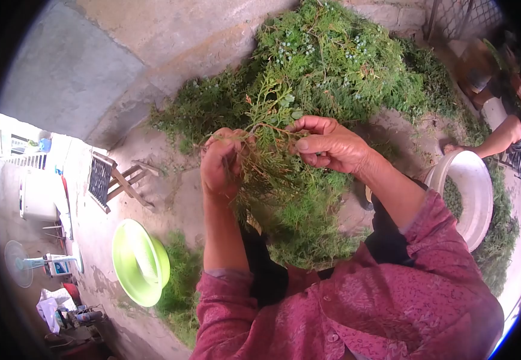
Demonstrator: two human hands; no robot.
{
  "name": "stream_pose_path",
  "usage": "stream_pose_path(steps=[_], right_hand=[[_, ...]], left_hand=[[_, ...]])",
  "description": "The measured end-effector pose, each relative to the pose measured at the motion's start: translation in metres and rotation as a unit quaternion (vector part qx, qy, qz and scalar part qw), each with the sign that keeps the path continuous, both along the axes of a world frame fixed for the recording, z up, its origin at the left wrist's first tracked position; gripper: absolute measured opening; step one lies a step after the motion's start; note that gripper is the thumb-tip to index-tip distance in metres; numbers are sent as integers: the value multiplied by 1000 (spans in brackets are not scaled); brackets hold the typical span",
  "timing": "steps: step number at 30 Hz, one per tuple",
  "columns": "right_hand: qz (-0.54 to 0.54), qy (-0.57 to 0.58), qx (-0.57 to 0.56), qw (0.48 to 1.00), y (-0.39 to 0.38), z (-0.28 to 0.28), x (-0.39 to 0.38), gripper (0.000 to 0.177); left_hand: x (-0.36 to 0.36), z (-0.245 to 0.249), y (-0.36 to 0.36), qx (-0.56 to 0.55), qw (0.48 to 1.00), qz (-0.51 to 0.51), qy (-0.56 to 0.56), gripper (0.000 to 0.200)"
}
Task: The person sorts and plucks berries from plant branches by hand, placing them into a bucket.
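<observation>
A green and brownish evergreen sprig (266, 135) with scale-like leaves is held up in front of my chest. My left hand (221, 161) is closed around its stem on the left side. On the other side, my right hand (329, 144) pinches at the sprig with thumb and fingers; a small pale green berry or cone (297, 113) shows by its fingertips. Behind the hands rises a large heap of cut evergreen branches (344, 66), dotted with pale bluish-green berries. More loose greenery (308, 231) lies below the hands, near my lap.
A lime-green basin (129, 282) stands at left beside a folding stool (116, 183). To the right, a white tub (479, 198) holds small green pieces. Another person's arm (503, 137) reaches near it. A fan (20, 264) is at far left.
</observation>
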State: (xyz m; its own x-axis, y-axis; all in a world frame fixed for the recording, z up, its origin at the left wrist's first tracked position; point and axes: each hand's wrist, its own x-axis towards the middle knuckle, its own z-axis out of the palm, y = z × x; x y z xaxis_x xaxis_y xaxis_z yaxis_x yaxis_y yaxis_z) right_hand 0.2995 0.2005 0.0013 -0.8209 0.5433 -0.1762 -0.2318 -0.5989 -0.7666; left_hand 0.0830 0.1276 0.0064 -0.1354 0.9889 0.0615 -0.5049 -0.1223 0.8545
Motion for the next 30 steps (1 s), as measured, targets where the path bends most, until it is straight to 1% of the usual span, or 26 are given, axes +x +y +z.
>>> stream_pose_path(steps=[1, 2, 4, 5, 6, 7, 8, 9, 10, 11, 12, 13, 14, 15, 16, 18, 20, 21, 23, 24, 25, 26, 27, 28, 29, 30], right_hand=[[8, -23, 23, 999, -1, 0, 0, 36], [9, -25, 22, 999, 0, -1, 0, 36], [9, -47, 48, 998, 0, -2, -1, 30], [9, -49, 46, 998, -1, 1, -1, 30], [4, -30, 7, 1000, -4, 6, -2, 25], [-2, -11, -33, 999, -5, 9, -2, 21], [-2, -12, -33, 999, -5, 4, -2, 21], [10, 19, -52, 998, -3, -3, -2, 19], [22, 50, -70, 996, -2, -7, -2, 17], [22, 50, -70, 996, 0, -7, 0, 17], [51, 58, -86, 993, 1, -6, 3, 18], [80, 65, -101, 989, 2, -5, 4, 20], [80, 64, -102, 990, 2, -5, 6, 20], [80, 70, -121, 987, 0, -5, 8, 23], [80, 76, -141, 984, -1, -6, 11, 26], [68, 56, -140, 986, -2, -1, 15, 29], [57, 36, -138, 988, -1, 1, 15, 32], [64, 29, -124, 990, -1, 0, 15, 33], [71, 21, -109, 991, -1, 0, 15, 35], [81, 21, -126, 989, -1, 0, 15, 35], [91, 20, -143, 985, -3, 0, 15, 35], [92, 19, -144, 985, -5, -2, 15, 35], [111, 52, -154, 981, -7, -4, 14, 34], [131, 83, -164, 974, -10, -5, 13, 32], [131, 81, -165, 974, -12, -5, 13, 32], [137, 85, -167, 973, -15, -4, 12, 32]], left_hand=[[-5, -2, 1, -3, 1000, -16, 27, 17], [-7, -4, 1, -6, 998, -32, 54, 20], [-2, -2, -1, -19, 999, -26, 39, 19], [1, 0, -2, -32, 999, -20, 26, 19], [3, 0, -2, -33, 999, -20, 25, 19], [5, 1, -2, -23, 999, -24, 33, 24], [7, 1, -2, -13, 999, -28, 42, 30], [9, 3, -2, -13, 999, -27, 42, 30], [13, 6, -2, 7, 999, -33, -5, 36], [14, 8, -2, 28, 997, -39, -52, 44], [12, 8, -3, 28, 997, -39, -52, 44], [8, 9, -5, 29, 997, -65, -34, 48], [6, 8, -7, 30, 995, -91, -15, 53], [6, 8, -9, 30, 995, -93, -18, 53], [8, 8, -11, 27, 995, -97, -14, 49], [11, 5, -10, 24, 994, -107, -15, 45], [12, 1, -5, -37, 987, -64, 141, 36], [11, -3, -4, -37, 988, -65, 138, 36], [10, -9, -1, -43, 960, -5, 277, 39], [12, -9, 1, -42, 960, -6, 277, 39], [20, -3, 2, 77, 922, 51, 377, 43], [26, 0, 3, 195, 856, 106, 466, 46], [31, -1, 4, 194, 857, 107, 465, 46], [35, -3, 4, 217, 836, 107, 493, 47], [37, -4, 5, 239, 814, 107, 519, 47], [33, -10, 9, 255, 806, 77, 529, 41]])
